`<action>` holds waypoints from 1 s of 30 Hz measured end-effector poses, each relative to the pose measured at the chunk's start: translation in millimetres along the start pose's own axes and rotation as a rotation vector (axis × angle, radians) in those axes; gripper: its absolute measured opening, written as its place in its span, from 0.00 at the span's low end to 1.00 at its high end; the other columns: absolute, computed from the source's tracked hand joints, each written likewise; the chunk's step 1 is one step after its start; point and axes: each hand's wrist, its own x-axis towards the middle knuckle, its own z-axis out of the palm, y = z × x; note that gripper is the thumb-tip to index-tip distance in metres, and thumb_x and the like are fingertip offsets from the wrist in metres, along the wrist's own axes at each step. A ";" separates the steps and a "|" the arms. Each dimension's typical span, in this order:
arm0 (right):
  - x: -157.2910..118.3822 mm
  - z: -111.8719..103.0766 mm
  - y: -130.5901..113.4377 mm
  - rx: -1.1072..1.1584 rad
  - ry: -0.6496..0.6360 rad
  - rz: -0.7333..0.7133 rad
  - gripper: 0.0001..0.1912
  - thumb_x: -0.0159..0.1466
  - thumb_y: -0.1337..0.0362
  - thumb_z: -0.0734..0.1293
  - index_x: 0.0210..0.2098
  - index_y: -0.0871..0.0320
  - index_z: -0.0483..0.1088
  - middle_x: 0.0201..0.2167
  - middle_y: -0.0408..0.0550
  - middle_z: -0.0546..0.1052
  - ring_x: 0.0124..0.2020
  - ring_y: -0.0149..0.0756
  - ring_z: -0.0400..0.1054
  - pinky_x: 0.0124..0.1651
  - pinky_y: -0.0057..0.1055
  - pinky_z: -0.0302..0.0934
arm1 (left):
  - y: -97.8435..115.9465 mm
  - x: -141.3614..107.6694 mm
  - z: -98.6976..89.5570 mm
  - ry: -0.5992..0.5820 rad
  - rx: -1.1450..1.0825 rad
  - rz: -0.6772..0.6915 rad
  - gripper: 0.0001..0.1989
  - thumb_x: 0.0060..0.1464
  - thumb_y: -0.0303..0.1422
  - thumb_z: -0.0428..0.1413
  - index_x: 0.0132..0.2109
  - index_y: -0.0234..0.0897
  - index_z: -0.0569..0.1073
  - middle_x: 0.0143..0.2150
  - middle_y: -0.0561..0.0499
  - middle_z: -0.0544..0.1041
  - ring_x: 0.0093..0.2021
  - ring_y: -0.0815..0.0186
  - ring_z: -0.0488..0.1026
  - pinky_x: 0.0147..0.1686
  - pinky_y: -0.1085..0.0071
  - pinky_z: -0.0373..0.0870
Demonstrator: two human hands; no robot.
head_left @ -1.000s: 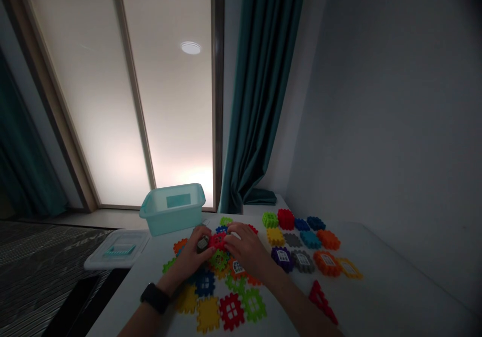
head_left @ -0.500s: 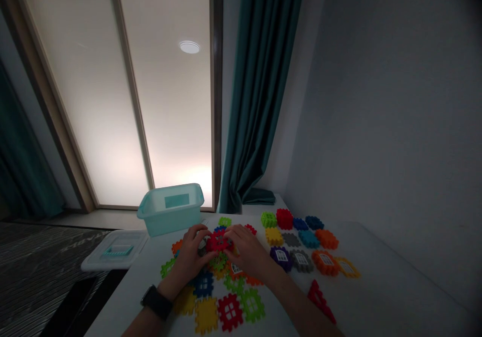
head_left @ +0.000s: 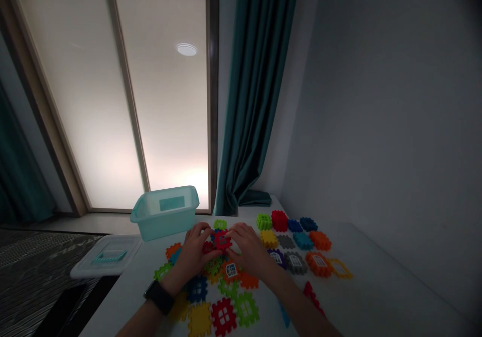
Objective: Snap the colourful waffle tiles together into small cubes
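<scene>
Red waffle block (head_left: pixel 221 240) at the middle of the scatter, held between left hand (head_left: pixel 194 252) and right hand (head_left: pixel 246 249). Hands together, clamped on the block from either side, fingertips touching its edges. Black wristband (head_left: pixel 158 297) on left wrist. Loose waffle blocks (head_left: pixel 211 297) in many colours crowded under and toward 6 o'clock of the hands, some overlapping, a few with white window panels. Orange window block (head_left: pixel 231 270) just below the right fingers. Second group of sorted-looking blocks (head_left: pixel 293 244) at 3 o'clock, laid flat in rough rows on the white worktop (head_left: pixel 380 282). Red triangular piece (head_left: pixel 311 297) at about 4 o'clock, apart from that group. Translucent teal plastic bin (head_left: pixel 163 214) at 11 o'clock, near the far worktop edge. White bin lid (head_left: pixel 107 255) with teal handle at 9 o'clock, beyond the worktop's left edge. Dark teal curtain (head_left: pixel 256 96) at 12 o'clock, beside a frosted window (head_left: pixel 124 101).
</scene>
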 end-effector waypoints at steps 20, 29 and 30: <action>-31.6 -41.9 114.0 -0.108 0.055 0.216 0.12 0.65 0.65 0.66 0.49 0.53 0.72 0.50 0.51 0.76 0.55 0.47 0.67 0.60 0.47 0.59 | 53.9 72.6 58.2 -0.200 -0.020 -0.023 0.15 0.60 0.39 0.57 0.53 0.44 0.71 0.54 0.47 0.72 0.56 0.53 0.69 0.56 0.55 0.62; -40.0 -58.2 185.7 -0.132 0.096 0.379 0.14 0.66 0.64 0.64 0.50 0.56 0.74 0.53 0.54 0.76 0.57 0.48 0.66 0.61 0.47 0.58 | 54.5 67.4 58.6 -0.457 0.037 -0.045 0.14 0.57 0.37 0.55 0.51 0.44 0.73 0.53 0.46 0.73 0.56 0.51 0.70 0.57 0.54 0.60; -42.1 -58.8 190.4 -0.134 0.095 0.392 0.14 0.66 0.65 0.64 0.50 0.56 0.74 0.53 0.54 0.76 0.57 0.48 0.67 0.61 0.47 0.59 | 54.7 67.4 57.7 -0.477 0.037 -0.048 0.14 0.57 0.37 0.55 0.50 0.44 0.74 0.53 0.46 0.74 0.56 0.51 0.70 0.57 0.55 0.60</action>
